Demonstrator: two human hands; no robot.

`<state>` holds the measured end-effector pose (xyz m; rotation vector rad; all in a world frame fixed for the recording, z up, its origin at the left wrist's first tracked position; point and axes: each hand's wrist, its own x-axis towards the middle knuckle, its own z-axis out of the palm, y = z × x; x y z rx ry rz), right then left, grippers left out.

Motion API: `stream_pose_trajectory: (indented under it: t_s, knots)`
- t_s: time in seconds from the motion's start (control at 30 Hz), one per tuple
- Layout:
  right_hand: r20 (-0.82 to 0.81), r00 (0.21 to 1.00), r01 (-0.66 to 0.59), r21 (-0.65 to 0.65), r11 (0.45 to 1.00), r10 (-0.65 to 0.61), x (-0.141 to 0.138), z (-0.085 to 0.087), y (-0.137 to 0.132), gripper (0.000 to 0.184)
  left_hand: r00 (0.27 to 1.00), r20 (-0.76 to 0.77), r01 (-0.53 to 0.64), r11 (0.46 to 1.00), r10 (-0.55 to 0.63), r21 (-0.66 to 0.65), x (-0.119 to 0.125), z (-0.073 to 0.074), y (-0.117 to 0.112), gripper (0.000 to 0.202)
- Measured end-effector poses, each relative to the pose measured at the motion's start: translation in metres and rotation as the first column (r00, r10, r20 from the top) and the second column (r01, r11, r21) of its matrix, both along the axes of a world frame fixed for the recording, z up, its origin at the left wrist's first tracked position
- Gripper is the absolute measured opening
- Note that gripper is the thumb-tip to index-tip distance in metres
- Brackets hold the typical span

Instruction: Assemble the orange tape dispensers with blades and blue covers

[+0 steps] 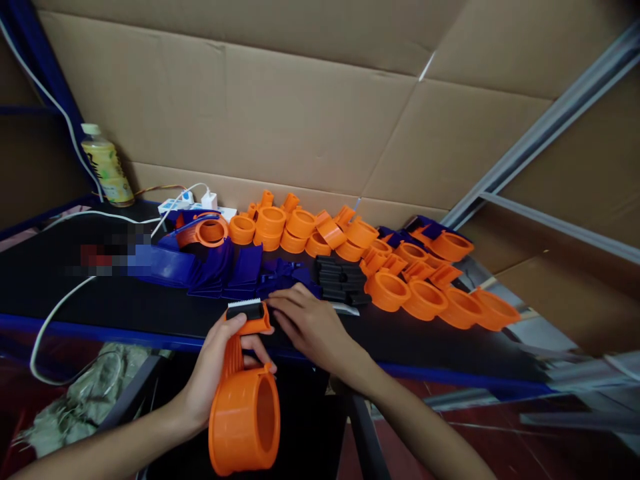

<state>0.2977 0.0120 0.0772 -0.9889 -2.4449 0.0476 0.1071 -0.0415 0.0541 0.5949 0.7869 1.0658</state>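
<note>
My left hand (213, 363) is closed around an orange tape dispenser (243, 420), held in front of the table edge. Its big ring hangs down, and a black roller (245, 312) and a white toothed strip (245, 302) sit at its upper end, with my thumb by the roller. My right hand (313, 327) is just to the right, fingers bent together, fingertips close to the dispenser's upper end. What those fingers pinch, if anything, is hidden. Behind them lie small blue plastic parts (287, 272) and a pile of black rollers (340, 277).
Rows of orange dispenser bodies (387, 291) stand along the back and right of the black table (165, 313). Blue plates (170, 265) lie at left centre. A power strip (220, 212), white cable (47, 327) and drink bottle (107, 167) are at the left. Cardboard (280, 107) walls the back.
</note>
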Motion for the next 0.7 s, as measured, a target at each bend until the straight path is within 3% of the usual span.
stream_pose_trajectory:
  t_s: [0.13,0.23,0.37,0.47,0.7]
  knots:
    - [0.224,0.974,0.008,0.026,1.0,-0.013,-0.01,-0.006,0.001,0.019,0.998,0.035,-0.052,0.999,0.052,-0.001,-0.005,0.002,0.001,0.042]
    - [0.247,0.969,0.006,0.001,1.0,-0.006,-0.006,0.002,-0.003,0.022,0.998,0.031,-0.058,0.998,0.057,0.022,-0.006,0.006,0.004,0.042]
    - [0.278,0.957,-0.045,-0.128,0.991,0.079,0.003,0.022,0.003,0.039,0.998,0.017,-0.056,0.997,0.055,0.056,-0.006,0.009,0.005,0.04]
    - [0.307,0.942,-0.067,-0.216,0.974,0.133,0.004,0.032,0.012,0.037,0.998,0.017,-0.055,0.997,0.054,0.058,-0.006,0.008,0.005,0.04]
    - [0.281,0.949,-0.046,-0.336,0.941,0.146,0.007,0.035,0.019,0.04,0.999,0.017,-0.047,0.998,0.046,0.05,-0.008,0.003,0.007,0.041]
